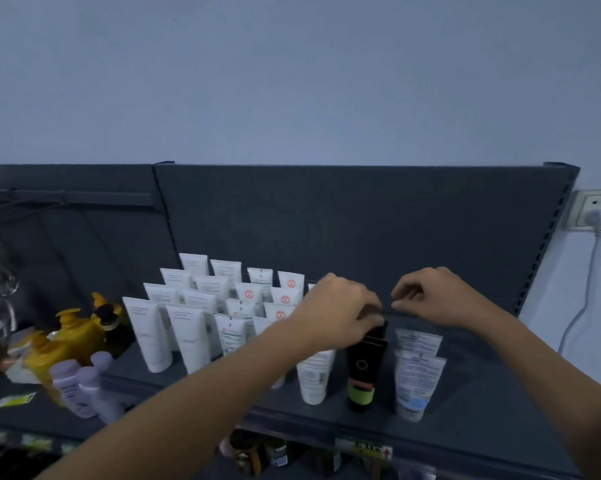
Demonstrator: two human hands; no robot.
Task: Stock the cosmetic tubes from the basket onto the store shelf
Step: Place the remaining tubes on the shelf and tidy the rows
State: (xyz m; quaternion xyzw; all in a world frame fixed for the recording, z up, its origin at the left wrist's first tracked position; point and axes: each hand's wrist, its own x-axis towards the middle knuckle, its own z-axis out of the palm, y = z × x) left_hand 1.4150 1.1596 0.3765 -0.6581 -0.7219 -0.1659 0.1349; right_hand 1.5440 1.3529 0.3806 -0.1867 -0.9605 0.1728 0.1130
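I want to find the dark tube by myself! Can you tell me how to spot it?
Look at the dark shelf below the pale wall, on its right part near the front edge. There the two hands meet, and the left hand pinches the top of the black tube. It is the only black one, with a green patch low down, standing between white tubes.

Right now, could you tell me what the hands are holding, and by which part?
Left hand pinches the top crimped end of the black tube standing on the shelf. Right hand looks empty.
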